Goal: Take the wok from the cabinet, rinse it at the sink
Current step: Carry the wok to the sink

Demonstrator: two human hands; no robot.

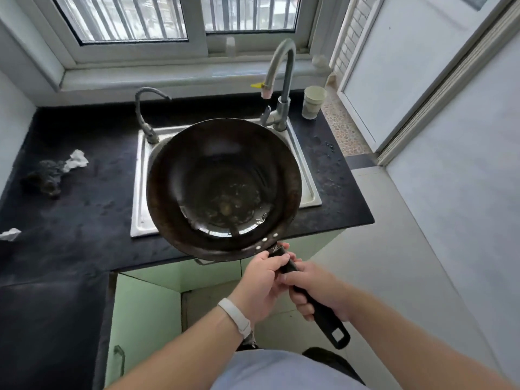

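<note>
Two hands on one handle. Dark wok [222,190] held over steel sink [308,175], bowl tilted toward person, wet residue pooled at bottom. Left hand [260,282] clamped on black handle [318,311] nearest bowl; right hand [320,291] wrapped around it further back. Tall faucet [282,80] behind sink; paper cup [313,101] right of faucet; crumpled tissue [76,160] left of sink on dark counter [84,220].

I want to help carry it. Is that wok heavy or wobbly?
Probably heavy: both hands, left and right, grip the handle. The wide wok sticks far out, so it may tip forward. It looks wet, maybe slippery.
</note>
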